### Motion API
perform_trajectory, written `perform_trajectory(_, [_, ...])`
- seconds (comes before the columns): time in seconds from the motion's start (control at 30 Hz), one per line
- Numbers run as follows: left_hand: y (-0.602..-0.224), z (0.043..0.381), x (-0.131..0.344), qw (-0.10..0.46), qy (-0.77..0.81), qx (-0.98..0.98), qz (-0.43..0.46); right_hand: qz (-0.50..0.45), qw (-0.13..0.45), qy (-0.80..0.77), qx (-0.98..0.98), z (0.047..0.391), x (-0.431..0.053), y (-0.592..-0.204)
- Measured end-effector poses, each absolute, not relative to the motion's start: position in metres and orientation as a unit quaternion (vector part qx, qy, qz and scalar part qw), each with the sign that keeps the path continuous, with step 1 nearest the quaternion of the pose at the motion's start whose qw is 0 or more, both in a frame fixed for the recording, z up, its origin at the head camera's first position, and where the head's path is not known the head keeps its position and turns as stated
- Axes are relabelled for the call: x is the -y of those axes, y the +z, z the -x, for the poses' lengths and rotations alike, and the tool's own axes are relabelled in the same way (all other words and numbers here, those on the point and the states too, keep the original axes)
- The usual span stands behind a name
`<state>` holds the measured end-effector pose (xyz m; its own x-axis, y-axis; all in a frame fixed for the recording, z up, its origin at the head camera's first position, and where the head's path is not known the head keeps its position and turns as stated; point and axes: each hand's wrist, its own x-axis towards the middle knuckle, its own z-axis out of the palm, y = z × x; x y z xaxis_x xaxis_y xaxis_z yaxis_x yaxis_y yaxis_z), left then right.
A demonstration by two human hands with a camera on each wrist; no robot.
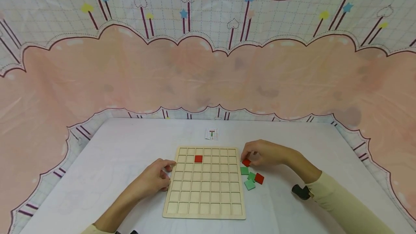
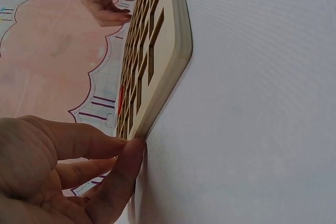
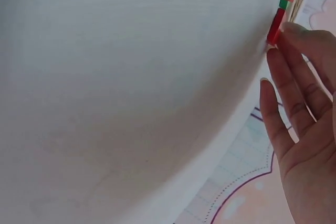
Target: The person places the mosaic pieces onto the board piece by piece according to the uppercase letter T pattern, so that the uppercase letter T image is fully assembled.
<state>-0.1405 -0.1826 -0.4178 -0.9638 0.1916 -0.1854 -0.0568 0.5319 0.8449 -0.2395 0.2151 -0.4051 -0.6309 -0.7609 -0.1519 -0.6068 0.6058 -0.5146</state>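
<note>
squarely between two hands, a gridded wooden board lies flat, a red square set in it closer to the left hand. that hand touches the board's side, thumb and forefinger spread apart. just off the opposite side, the right hand pinches a red tile; three green tiles and a loose red piece lie just beside it.

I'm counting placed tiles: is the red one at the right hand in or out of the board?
Out: the head view shows the red tile at the right hand, beside the board.
</note>
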Motion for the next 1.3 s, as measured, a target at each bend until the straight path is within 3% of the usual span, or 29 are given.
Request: perform_trajectory(1.3, [-0.414,0.139,0.180,0.131,0.489,-0.862,-0.020,0.397,0.159,-0.180,-0.886,0.241,-0.226,-0.405])
